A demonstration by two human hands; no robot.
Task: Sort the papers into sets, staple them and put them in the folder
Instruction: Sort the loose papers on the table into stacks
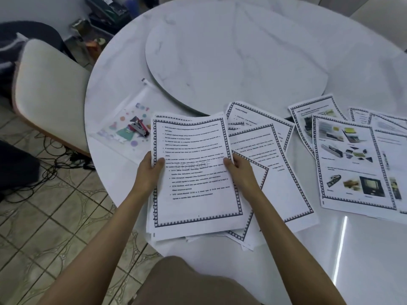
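A stack of bordered text pages [193, 172] is lifted at the near edge of the round white table [352, 249]. My left hand [149, 170] grips its left edge, thumb on top. My right hand [239, 169] grips its right edge the same way. More bordered sheets [275, 164] lie loose under and to the right of the stack. Pages with colour photos [352, 164] lie further right. A clear plastic folder with colourful prints [127, 126] lies to the left, and a small pink and black stapler [139, 128] rests on it.
A round marble turntable [237, 53] fills the table's middle. A cream padded chair [48, 91] stands at the left. Black cables [55, 166] trail over the tiled floor, and boxes and clutter [103, 18] sit beyond the table's far left edge.
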